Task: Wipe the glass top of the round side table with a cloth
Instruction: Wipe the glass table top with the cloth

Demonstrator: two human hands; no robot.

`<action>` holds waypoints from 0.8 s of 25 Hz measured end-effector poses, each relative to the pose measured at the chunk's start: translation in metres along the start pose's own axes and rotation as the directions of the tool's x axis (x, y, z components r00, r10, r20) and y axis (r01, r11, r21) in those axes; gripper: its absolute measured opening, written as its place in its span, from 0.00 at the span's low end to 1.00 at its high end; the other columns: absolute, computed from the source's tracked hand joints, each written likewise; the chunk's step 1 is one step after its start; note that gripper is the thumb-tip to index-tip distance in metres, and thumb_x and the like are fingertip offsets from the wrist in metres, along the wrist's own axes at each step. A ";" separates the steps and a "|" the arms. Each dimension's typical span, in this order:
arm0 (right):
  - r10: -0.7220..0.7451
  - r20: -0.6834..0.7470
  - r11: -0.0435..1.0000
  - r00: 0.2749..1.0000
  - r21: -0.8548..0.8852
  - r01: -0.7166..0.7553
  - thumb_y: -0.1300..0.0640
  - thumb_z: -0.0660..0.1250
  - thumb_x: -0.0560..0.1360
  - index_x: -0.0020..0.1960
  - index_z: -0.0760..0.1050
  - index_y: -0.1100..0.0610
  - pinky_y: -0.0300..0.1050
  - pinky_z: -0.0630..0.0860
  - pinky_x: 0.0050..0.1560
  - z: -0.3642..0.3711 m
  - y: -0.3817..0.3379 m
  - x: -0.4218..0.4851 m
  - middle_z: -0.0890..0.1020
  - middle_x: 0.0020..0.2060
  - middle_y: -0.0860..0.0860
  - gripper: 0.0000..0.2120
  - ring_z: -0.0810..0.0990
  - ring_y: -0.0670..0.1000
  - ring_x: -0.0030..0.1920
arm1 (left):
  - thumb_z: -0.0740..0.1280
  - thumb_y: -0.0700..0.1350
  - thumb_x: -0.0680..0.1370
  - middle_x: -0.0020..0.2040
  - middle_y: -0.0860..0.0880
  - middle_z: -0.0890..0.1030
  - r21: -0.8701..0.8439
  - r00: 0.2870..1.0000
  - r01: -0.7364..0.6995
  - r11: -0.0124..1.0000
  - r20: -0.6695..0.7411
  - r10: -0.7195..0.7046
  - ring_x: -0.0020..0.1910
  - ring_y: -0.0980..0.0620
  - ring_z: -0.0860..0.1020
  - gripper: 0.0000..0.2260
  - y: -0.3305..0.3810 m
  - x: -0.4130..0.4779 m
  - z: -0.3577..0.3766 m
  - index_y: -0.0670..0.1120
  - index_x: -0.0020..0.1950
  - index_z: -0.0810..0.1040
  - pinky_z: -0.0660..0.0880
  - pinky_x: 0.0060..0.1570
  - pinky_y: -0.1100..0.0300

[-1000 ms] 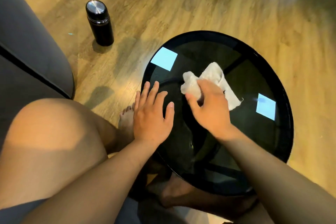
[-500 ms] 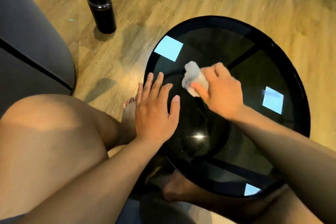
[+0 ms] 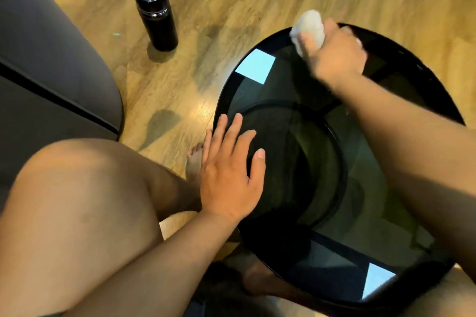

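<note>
The round side table (image 3: 288, 80) has a dark glass top in a black rim, with pale window reflections on it. My right hand (image 3: 334, 56) is closed around a bunched white cloth (image 3: 307, 27) at the table's far edge, the cloth sticking out past my thumb. The hand looks blurred. My left hand (image 3: 229, 175) lies flat on the near-left rim, fingers spread, holding nothing.
A black flask with a steel lid (image 3: 155, 15) stands on the wooden floor to the table's far left. A grey sofa (image 3: 51, 59) fills the left side. My bare knee (image 3: 82, 201) and feet are beside and under the table.
My right hand has carried the cloth from the middle-left of the glass out to the far edge. The left hand has stayed flat on the rim. The camera has tilted closer.
</note>
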State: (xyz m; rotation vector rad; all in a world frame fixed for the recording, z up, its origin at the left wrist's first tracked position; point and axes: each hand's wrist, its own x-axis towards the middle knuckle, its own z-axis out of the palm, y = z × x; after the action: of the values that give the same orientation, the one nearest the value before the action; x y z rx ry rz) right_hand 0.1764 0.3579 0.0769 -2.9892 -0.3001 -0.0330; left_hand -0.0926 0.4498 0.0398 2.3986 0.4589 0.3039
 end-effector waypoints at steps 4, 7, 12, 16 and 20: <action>-0.099 -0.009 0.995 0.995 0.003 0.099 0.32 0.54 0.75 0.59 0.72 0.52 0.50 0.73 0.46 0.000 0.002 -0.119 0.78 0.52 0.56 0.27 0.79 0.59 0.51 | 0.54 0.54 0.82 0.78 0.50 0.65 0.041 1.000 0.015 0.999 0.026 -0.016 0.80 0.52 0.53 0.19 -0.003 0.001 0.001 0.50 0.69 0.74 0.49 0.78 0.47; -0.207 0.038 0.972 0.978 0.118 0.201 0.34 0.58 0.74 0.57 0.75 0.49 0.43 0.67 0.36 -0.017 0.010 -0.237 0.78 0.46 0.51 0.23 0.79 0.53 0.42 | 0.50 0.55 0.82 0.78 0.49 0.65 0.016 1.000 0.005 1.000 0.017 -0.005 0.79 0.51 0.54 0.22 0.001 0.001 -0.001 0.48 0.69 0.74 0.50 0.78 0.47; -0.175 0.081 0.983 0.981 -0.031 0.178 0.36 0.60 0.73 0.60 0.70 0.49 0.49 0.75 0.34 -0.034 0.095 -0.313 0.78 0.47 0.52 0.22 0.81 0.60 0.41 | 0.51 0.54 0.83 0.80 0.44 0.58 -0.088 0.995 0.087 0.992 -0.032 -0.090 0.79 0.46 0.54 0.23 0.006 -0.004 -0.005 0.45 0.75 0.66 0.52 0.77 0.49; 0.369 0.043 0.925 0.928 -0.118 -0.362 0.41 0.59 0.76 0.67 0.65 0.52 0.58 0.76 0.49 -0.062 0.213 -0.303 0.73 0.55 0.64 0.24 0.78 0.68 0.48 | 0.52 0.55 0.83 0.78 0.45 0.61 -0.285 0.949 0.289 0.914 -0.040 -0.312 0.75 0.46 0.63 0.24 0.008 -0.006 -0.006 0.48 0.77 0.61 0.63 0.73 0.48; 0.333 0.024 0.943 0.943 -0.022 -0.332 0.42 0.56 0.79 0.65 0.69 0.54 0.55 0.73 0.52 -0.051 0.151 -0.315 0.78 0.52 0.62 0.21 0.77 0.65 0.51 | 0.52 0.56 0.83 0.78 0.47 0.62 -0.253 0.944 0.311 0.916 -0.026 -0.328 0.74 0.46 0.65 0.24 0.011 -0.004 -0.006 0.49 0.78 0.58 0.64 0.70 0.50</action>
State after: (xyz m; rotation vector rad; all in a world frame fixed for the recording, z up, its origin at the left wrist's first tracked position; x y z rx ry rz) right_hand -0.1025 0.1422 0.0957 -3.0155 0.2071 0.0404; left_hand -0.0960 0.4438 0.0509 2.0366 0.7869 0.2775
